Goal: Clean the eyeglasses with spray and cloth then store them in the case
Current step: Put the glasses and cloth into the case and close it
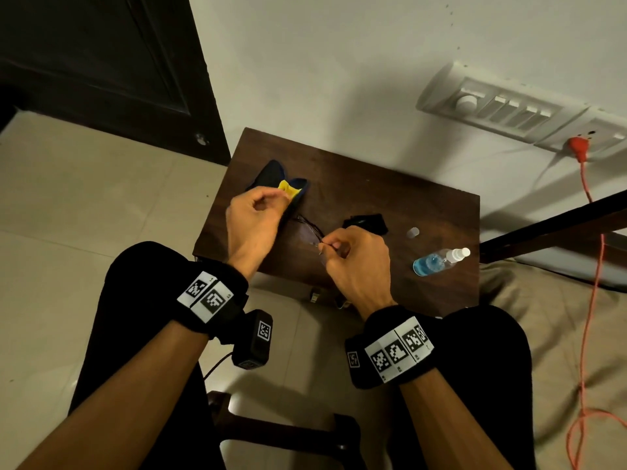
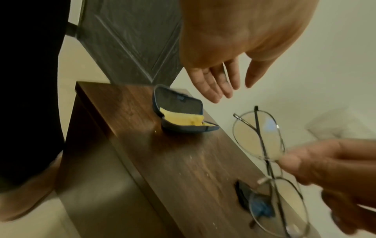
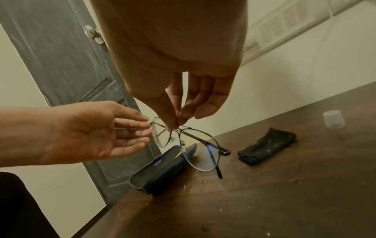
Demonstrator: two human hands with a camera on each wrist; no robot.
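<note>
Thin metal-framed eyeglasses hang just above the dark wooden table. My right hand pinches them at the bridge between thumb and fingertips; the eyeglasses tilt down over the case. My left hand is open, its straight fingers beside the left end of the frame, where a temple arm crosses them. The dark blue case lies open on the table's far left with yellow cloth inside. A folded black cloth lies to the right.
A clear spray bottle with blue liquid lies on its side near the table's right front corner, its cap standing apart. A dark door is at the left. An orange cable hangs from the wall socket. My knees frame the table's front edge.
</note>
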